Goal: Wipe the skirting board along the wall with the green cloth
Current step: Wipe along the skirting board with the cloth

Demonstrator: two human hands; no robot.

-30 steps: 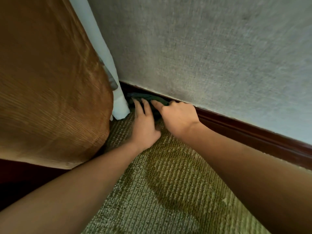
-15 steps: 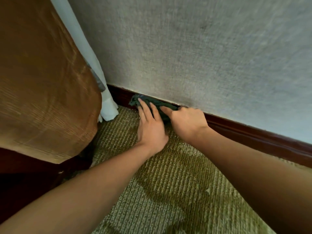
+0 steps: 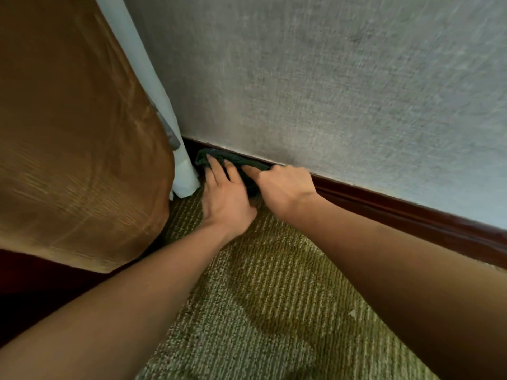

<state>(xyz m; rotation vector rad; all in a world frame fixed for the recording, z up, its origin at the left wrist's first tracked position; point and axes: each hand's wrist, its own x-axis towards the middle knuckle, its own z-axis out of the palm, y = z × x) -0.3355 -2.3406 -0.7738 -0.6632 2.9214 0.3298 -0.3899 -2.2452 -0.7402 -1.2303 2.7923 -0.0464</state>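
Brown ribbed fabric [image 3: 68,146] at left, pale curtain [image 3: 153,105] hanging beside it, olive ribbed carpet [image 3: 260,311] below

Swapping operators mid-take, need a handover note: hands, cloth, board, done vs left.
Left hand: open, straight fingers pressing the dark green cloth.
Right hand: gripping the cloth's right end, thumb on top.
Cloth: bunched against the dark red-brown wooden skirting board, at its visible left end by the white curtain.
Done: wiping underway here; wiped extent not visible.
Left: probably the board's long run to the right.
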